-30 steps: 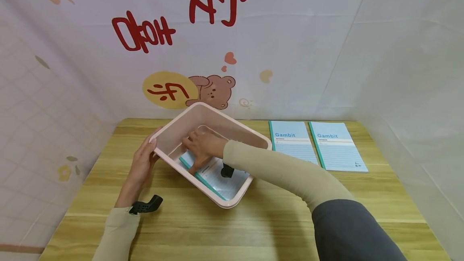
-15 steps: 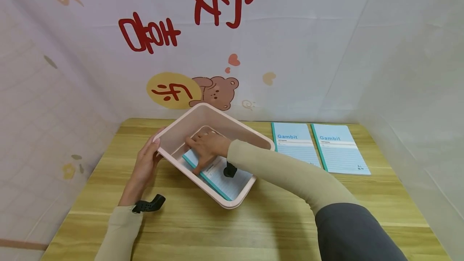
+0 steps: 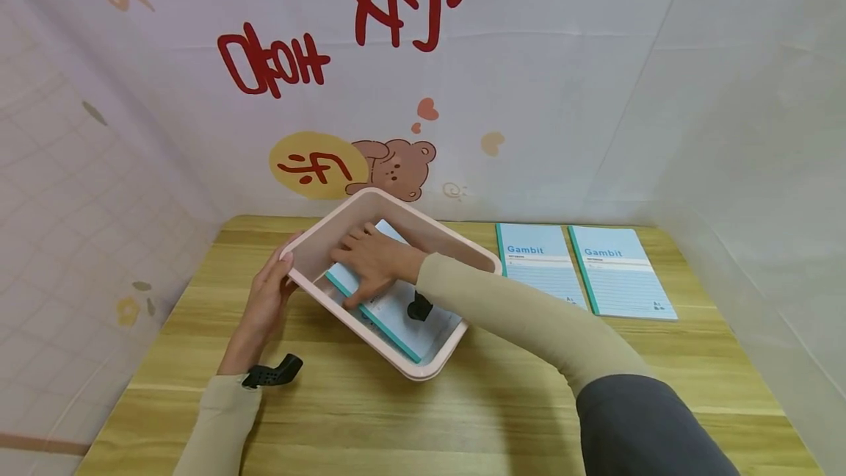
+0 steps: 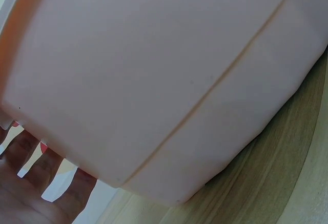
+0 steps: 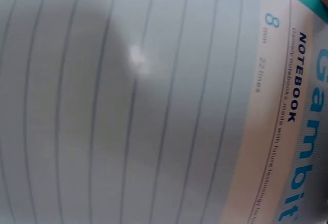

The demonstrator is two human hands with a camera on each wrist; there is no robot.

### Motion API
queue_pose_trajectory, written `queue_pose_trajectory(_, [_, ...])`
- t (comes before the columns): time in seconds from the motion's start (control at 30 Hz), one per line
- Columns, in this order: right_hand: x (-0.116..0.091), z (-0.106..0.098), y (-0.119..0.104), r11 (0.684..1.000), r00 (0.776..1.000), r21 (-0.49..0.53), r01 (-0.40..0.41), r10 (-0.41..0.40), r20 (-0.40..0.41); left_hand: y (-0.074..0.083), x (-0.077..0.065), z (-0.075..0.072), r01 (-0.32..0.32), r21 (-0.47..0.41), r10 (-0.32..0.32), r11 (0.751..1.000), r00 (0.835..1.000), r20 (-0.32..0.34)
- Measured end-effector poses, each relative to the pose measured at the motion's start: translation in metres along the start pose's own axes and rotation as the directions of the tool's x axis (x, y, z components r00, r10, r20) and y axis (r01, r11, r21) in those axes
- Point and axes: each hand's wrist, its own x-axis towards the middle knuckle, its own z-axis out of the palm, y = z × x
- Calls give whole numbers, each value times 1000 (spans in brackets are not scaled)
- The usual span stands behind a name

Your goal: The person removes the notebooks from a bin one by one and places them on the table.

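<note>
In the pink bin [image 3: 429, 235], on the left half of the desk [image 3: 463, 417], I see the notebook [image 3: 396, 314] riding higher than half a second ago; its far corner now shows beyond the right hand [image 3: 373, 259], which grips it, thumb along the spine edge. I judge it is coming off the bin floor. The left hand [image 3: 267, 289] holds the bin's left rim. A second notebook [image 3: 548, 267] and a third notebook [image 3: 617, 270] lie flat at far right.
</note>
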Motion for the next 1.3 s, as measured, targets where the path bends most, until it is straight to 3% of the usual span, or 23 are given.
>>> queue_pose_trajectory(0.37, [2,-12,3,1000,989,13,4,-2,-150,-1,-1,-1,11,9,-11,1000,1000,-1])
queue_pose_trajectory(0.6, [-4,-30,5,996,977,86,2,17,-212,-1,-2,-1,12,17,-12,1000,1000,-6])
queue_pose_trajectory(0.7, [-8,-39,9,991,961,135,-4,41,-274,0,-1,-1,8,8,-8,1000,1000,-7])
queue_pose_trajectory(0.9, [-17,-52,16,976,905,218,-6,98,-413,-1,0,-2,6,9,-6,1000,1000,-5])
queue_pose_trajectory(1.3, [-38,-86,20,965,845,259,-37,168,-508,0,2,-3,10,-1,-10,1000,1000,-5])
